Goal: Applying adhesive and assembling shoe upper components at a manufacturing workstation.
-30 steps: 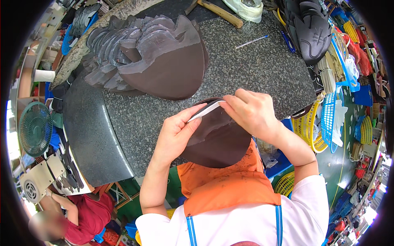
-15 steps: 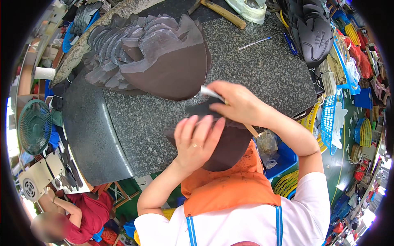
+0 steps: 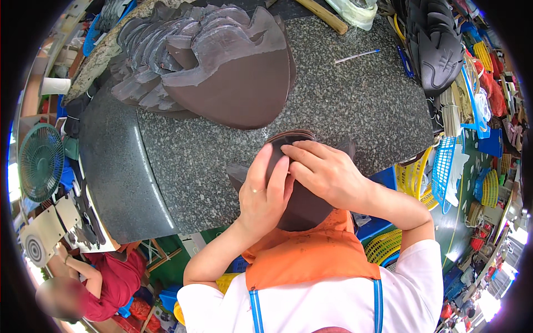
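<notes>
At the near edge of the stone-topped bench [image 3: 189, 161], both hands are on a dark brown leather shoe piece [image 3: 307, 213] that hangs partly over the orange apron. My left hand [image 3: 264, 188] grips its left side, thumb and fingers pressed on it. Opposite it, my right hand [image 3: 330, 175] pinches the piece near its top, its fingertips almost meeting the left ones. Thin layered brown edges [image 3: 291, 135] show above the fingertips, and grey flaps stick out on both sides. Farther off lies a fanned stack of similar brown pieces [image 3: 233, 94] with grey margins.
A pen [image 3: 357, 56], a wooden tool handle [image 3: 327, 15] and a clear plastic roll [image 3: 358, 14] lie at the back. Black moulded shoe pieces [image 3: 441, 61] are stacked at far right, above yellow [image 3: 411, 177] and blue baskets [image 3: 444, 166]. A fan [image 3: 41, 161] and a co-worker [image 3: 116, 280] are at left.
The white object in my right hand no longer shows. My right hand has come down to the piece, and my left fingers have closed on it. The layered brown edges have come into view.
</notes>
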`<action>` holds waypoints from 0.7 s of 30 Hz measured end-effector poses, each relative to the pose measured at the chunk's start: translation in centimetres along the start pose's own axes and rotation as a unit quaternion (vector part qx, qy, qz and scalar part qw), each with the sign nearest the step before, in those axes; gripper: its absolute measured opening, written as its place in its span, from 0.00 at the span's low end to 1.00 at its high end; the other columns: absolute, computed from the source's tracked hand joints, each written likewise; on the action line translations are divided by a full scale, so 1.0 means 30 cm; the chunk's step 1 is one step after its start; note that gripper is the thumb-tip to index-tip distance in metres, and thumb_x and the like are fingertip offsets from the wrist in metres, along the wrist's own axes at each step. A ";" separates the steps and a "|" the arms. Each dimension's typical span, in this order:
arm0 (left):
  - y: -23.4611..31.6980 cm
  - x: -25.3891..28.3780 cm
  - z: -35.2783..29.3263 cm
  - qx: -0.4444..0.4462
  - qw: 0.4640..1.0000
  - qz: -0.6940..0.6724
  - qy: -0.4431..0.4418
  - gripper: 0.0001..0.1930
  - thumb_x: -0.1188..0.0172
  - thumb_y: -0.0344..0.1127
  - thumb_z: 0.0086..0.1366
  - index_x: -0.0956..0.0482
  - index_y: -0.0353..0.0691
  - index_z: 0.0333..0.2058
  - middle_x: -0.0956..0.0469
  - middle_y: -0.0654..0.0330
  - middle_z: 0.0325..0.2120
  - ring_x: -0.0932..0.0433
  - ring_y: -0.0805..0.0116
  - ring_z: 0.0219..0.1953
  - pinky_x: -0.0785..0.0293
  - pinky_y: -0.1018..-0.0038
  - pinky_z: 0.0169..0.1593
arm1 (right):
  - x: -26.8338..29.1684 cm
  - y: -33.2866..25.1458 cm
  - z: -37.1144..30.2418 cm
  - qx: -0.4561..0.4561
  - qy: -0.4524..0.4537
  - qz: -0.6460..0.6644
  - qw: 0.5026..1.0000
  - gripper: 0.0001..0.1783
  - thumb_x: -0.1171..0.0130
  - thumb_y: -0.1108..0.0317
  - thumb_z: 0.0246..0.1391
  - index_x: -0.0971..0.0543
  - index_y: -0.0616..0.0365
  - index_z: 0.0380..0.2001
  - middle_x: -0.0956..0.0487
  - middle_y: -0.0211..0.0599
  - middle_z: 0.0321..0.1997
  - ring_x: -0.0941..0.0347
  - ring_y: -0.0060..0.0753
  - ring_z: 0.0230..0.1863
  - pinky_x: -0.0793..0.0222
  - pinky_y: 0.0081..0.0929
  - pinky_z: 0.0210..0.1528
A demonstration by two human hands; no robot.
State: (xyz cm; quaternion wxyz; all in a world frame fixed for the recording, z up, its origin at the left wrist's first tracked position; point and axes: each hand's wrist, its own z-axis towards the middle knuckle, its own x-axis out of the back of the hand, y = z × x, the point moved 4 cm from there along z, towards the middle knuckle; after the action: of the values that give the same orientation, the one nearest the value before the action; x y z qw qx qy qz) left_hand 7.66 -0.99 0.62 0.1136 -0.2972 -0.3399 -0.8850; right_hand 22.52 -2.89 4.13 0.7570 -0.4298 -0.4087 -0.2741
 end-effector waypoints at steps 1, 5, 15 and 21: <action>0.018 0.003 0.027 -0.021 0.993 0.084 -0.079 0.19 0.33 0.33 0.53 0.24 0.38 0.44 0.23 0.55 0.45 0.26 0.53 0.49 0.29 0.60 0.47 | 0.006 0.002 -0.008 -0.002 -0.001 0.000 1.000 0.10 0.45 0.68 0.46 0.27 0.62 0.32 0.24 0.51 0.51 0.25 0.49 0.50 0.24 0.36 0.50; -0.040 0.120 0.145 -0.041 0.956 0.170 -0.235 0.21 0.33 0.37 0.53 0.23 0.40 0.46 0.23 0.58 0.46 0.29 0.58 0.49 0.36 0.60 0.49 | 0.037 0.079 -0.055 -0.099 0.011 0.122 0.987 0.15 0.33 0.69 0.44 0.23 0.60 0.36 0.21 0.44 0.44 0.23 0.46 0.41 0.24 0.35 0.44; -0.382 -0.006 0.568 0.024 0.953 0.301 -0.012 0.21 0.34 0.39 0.58 0.23 0.39 0.50 0.27 0.54 0.43 0.26 0.54 0.43 0.27 0.63 0.46 | 0.185 0.189 -0.235 -0.287 0.253 0.419 0.823 0.18 0.43 0.70 0.54 0.25 0.64 0.49 0.22 0.34 0.41 0.26 0.28 0.48 0.34 0.28 0.55; -0.347 0.072 0.510 0.083 0.983 0.164 0.009 0.13 0.32 0.33 0.54 0.24 0.37 0.37 0.26 0.56 0.39 0.28 0.53 0.49 0.31 0.64 0.52 | 0.283 0.198 -0.301 -0.314 0.220 0.394 0.835 0.45 0.46 0.34 0.49 0.28 0.65 0.57 0.26 0.46 0.57 0.35 0.38 0.63 0.47 0.37 0.66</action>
State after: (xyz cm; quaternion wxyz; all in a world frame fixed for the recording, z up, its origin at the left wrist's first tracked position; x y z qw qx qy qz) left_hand 8.62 16.97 5.42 0.2845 -0.3305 -0.3581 -0.8256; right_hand 34.92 -8.47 6.16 0.6955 -0.6972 0.0807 -0.1539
